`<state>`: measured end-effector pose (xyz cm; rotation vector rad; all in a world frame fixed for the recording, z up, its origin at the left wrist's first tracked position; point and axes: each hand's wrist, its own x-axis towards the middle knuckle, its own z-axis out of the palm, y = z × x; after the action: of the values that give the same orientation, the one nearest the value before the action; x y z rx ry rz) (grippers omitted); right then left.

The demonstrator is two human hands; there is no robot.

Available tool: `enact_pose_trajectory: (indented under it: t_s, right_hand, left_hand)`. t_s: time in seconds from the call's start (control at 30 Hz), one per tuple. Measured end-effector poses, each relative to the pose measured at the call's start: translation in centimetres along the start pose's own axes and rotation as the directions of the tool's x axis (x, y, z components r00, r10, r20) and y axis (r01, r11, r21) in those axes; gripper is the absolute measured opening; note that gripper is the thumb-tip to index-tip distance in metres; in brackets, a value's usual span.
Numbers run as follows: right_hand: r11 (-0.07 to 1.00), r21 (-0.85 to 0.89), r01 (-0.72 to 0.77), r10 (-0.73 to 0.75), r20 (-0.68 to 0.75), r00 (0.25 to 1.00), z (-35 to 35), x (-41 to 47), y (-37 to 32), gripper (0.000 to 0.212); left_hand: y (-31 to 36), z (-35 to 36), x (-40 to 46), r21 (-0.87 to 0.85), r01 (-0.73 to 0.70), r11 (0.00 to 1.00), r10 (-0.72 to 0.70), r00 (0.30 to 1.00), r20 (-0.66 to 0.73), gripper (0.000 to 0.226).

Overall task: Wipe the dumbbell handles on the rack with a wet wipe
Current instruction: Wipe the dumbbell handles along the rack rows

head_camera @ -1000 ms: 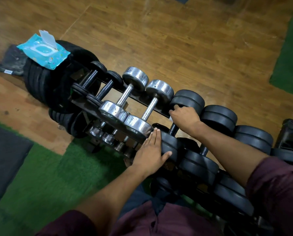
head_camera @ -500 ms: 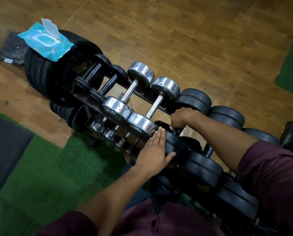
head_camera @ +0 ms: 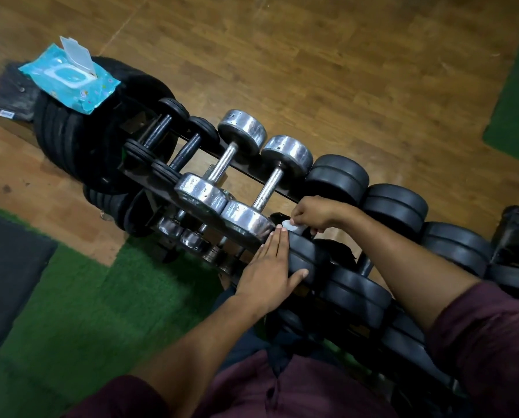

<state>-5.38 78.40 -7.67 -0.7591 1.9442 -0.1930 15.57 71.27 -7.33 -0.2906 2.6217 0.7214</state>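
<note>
A blue packet of wipes, flap up, lies on a stack of black weight plates at the left end of the rack. On the rack, two small black dumbbells sit beside two chrome dumbbells. Right of those, the left hand rests flat, fingers straight, on the near head of a black dumbbell. Just above it, the right hand is clenched around a white wipe at that dumbbell's handle. More black dumbbells fill the rack's right side
</note>
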Motion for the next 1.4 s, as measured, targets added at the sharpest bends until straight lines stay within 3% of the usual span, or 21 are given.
enact_pose_trajectory:
  t_s: [0.13, 0.27, 0.43, 0.63, 0.73, 0.87, 0.97, 1.03, 1.1, 1.13, 1.27, 1.4]
  right_hand:
    - [0.993, 0.085, 0.084, -0.075, -0.102, 0.992, 1.0, -2.2, 1.4, 0.038]
    - [0.99, 0.102, 0.093, -0.076, -0.159, 0.984, 1.7, -4.6, 2.9, 0.027]
    - [0.999, 0.04, 0.001, 0.008, -0.222, 0.975, 2.7, -6.6, 5.7, 0.02]
    - [0.974, 0.227, -0.008, 0.108, -0.429, 0.897, 3.8, -9.8, 8.2, 0.024]
    - [0.964, 0.266, 0.013, 0.126, -0.498, 0.858, 4.7, -11.5, 9.1, 0.015]
    - [0.96, 0.281, -0.016, 0.187, -0.594, 0.783, 5.8, -13.4, 10.6, 0.006]
    - [0.972, 0.222, -0.08, 0.194, -0.561, 0.805, 6.8, -14.2, 11.6, 0.005]
    - [0.97, 0.191, -0.148, 0.219, -0.439, 0.871, 7.8, -14.4, 12.0, 0.013]
    - [0.957, 0.147, -0.251, 0.288, -0.364, 0.886, 8.8, -14.5, 12.3, 0.009]
    - [0.95, 0.129, -0.285, 0.312, -0.36, 0.879, 9.0, -14.6, 12.4, 0.003]
    - [0.933, 0.115, -0.342, 0.357, -0.433, 0.828, 9.6, -14.7, 12.3, 0.011]
    - [0.91, 0.231, -0.344, 0.413, -0.579, 0.703, 10.5, -14.5, 11.8, 0.008]
  left_hand:
    - [0.2, -0.2, -0.1, 0.005, 0.0, 1.0, 0.0, 1.0, -0.014, 0.094]
    - [0.4, -0.4, -0.1, 0.011, -0.001, 1.0, 0.001, 1.0, -0.017, 0.094]
    - [0.6, -0.5, -0.1, 0.018, 0.02, 1.0, -0.02, 1.0, 0.002, 0.095]
    - [2.0, -0.5, -0.6, -0.009, 0.05, 0.999, -0.05, 0.999, -0.01, 0.092]
    - [3.3, 0.0, -1.0, 0.068, 0.01, 0.998, -0.007, 0.999, -0.04, 0.089]
    - [5.6, 0.8, -1.3, 0.156, -0.145, 0.977, 0.149, 0.989, -0.017, 0.081]
    - [7.5, 2.1, -1.6, 0.153, -0.276, 0.949, 0.265, 0.96, 0.089, 0.077]
    - [8.3, 3.0, -1.9, 0.131, -0.316, 0.94, 0.295, 0.943, 0.154, 0.077]
    - [8.3, 3.4, -2.0, 0.124, -0.328, 0.937, 0.305, 0.936, 0.174, 0.078]
    - [8.1, 3.4, -1.9, 0.124, -0.333, 0.935, 0.309, 0.934, 0.179, 0.078]
    - [7.9, 3.0, -1.7, 0.133, -0.37, 0.919, 0.341, 0.919, 0.198, 0.078]
    - [7.7, 3.4, -1.9, 0.104, -0.365, 0.925, 0.342, 0.921, 0.184, 0.082]
